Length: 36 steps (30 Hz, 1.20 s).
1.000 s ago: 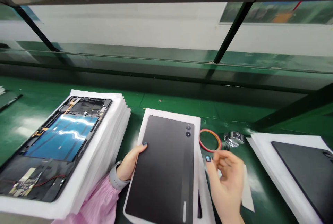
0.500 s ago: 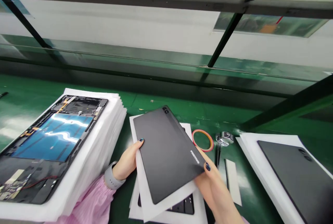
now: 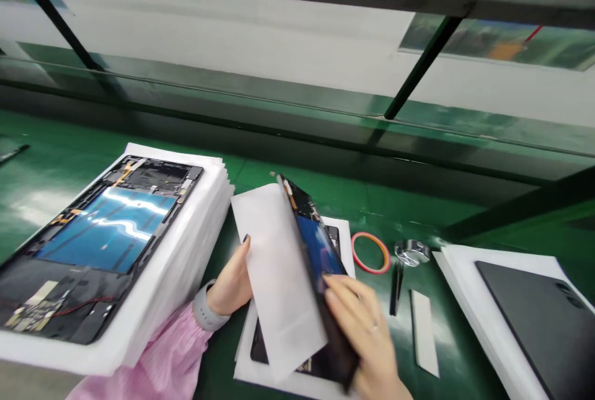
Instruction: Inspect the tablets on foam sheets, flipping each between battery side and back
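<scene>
To handle the tilted tablet (image 3: 311, 257) well, it would be best gripped by its rim, sparing the blue panel (image 3: 326, 253) inside from finger pressure; the paper sheet (image 3: 276, 276) wants a light hold, so that it neither creases nor snags. The tablet, partly blurred, slants steeply between the 2 hands, above a 2nd tablet (image 3: 320, 369). The left hand (image 3: 231, 283), left of the tilted tablet, pinches the sheet's left edge, thumb on top. The right hand (image 3: 365, 325), at the tablet's right side, grasps it with fingers over the inner face; its thumb is hidden. Right of the tablet, 1 tape ring (image 3: 387, 257) and 1 pale strip (image 3: 424, 333) lie on the green surface (image 3: 458, 350); left of it stands a paper stack (image 3: 198, 251).
</scene>
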Motion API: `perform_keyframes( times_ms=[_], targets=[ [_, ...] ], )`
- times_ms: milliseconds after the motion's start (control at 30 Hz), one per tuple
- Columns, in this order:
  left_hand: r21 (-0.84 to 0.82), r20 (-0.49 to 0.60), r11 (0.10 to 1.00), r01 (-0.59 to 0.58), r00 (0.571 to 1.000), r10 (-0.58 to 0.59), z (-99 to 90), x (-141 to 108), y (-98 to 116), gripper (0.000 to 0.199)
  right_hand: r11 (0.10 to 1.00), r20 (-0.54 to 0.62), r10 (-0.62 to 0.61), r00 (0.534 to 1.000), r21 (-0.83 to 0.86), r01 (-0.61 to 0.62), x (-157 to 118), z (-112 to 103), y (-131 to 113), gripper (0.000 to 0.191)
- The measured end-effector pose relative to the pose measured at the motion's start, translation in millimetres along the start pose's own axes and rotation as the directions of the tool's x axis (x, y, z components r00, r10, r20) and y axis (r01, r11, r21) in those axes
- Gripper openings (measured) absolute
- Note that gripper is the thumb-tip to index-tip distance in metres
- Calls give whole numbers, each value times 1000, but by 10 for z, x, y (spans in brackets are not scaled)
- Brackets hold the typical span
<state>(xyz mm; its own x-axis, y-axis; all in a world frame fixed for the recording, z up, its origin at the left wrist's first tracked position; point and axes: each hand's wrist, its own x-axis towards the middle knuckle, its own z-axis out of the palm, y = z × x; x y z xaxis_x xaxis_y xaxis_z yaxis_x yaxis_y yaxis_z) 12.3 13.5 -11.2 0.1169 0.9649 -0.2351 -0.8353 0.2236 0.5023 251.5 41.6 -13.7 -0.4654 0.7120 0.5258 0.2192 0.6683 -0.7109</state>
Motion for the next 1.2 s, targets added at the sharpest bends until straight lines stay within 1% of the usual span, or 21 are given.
perform_keyframes(
  times_ms=[33,67,100,133,167,233,333,400,467,500,567,700,967,1067,1200],
  targets=[
    [21,14,1000,10,1000,-10,22,-4,-4,57,980,118,-148,982,-114,161,36,34,-16,50],
    [48,13,999,13,1000,-14,44,-7,-9,56,927,225,-259,939,-215,307,76,71,-35,55],
    [83,-3,997,10,1000,-10,67,-10,-14,53,852,322,-331,887,-302,428,113,105,-54,58],
    [121,-29,993,2,1000,2,87,-12,-18,47,791,381,-360,852,-358,495,146,131,-71,58],
    [158,-62,987,-7,998,17,105,-13,-21,41,770,398,-366,841,-379,514,170,146,-83,57],
    [210,-127,978,-17,991,44,128,-12,-21,31,773,413,-368,833,-362,521,195,146,-91,56],
    [199,-239,980,1,970,48,124,-4,-11,23,812,414,-372,830,-288,508,189,111,-68,54],
    [175,-317,985,-3,946,59,98,1,-3,20,857,380,-348,857,-242,455,169,98,-47,44],
    [162,-371,987,-10,926,70,63,2,2,19,897,336,-304,891,-214,387,148,99,-33,30],
    [160,-387,987,-12,919,74,46,2,3,18,910,323,-285,902,-205,361,140,102,-30,26],
    [159,-412,987,-18,908,83,22,1,2,17,927,332,-254,908,-185,327,131,110,-31,24],
    [158,-425,987,-41,899,105,14,4,2,13,948,348,-218,912,-146,283,139,117,-39,25],
    [139,-429,989,-51,897,107,-20,7,-3,12,948,298,-183,937,-199,249,158,96,-31,17],
    [122,-416,992,-44,905,91,-22,11,3,12,938,262,-205,943,-222,266,157,87,-19,16],
    [92,-394,995,-42,916,75,11,11,29,19,914,182,-261,948,-269,303,147,73,-12,18]
  ],
)
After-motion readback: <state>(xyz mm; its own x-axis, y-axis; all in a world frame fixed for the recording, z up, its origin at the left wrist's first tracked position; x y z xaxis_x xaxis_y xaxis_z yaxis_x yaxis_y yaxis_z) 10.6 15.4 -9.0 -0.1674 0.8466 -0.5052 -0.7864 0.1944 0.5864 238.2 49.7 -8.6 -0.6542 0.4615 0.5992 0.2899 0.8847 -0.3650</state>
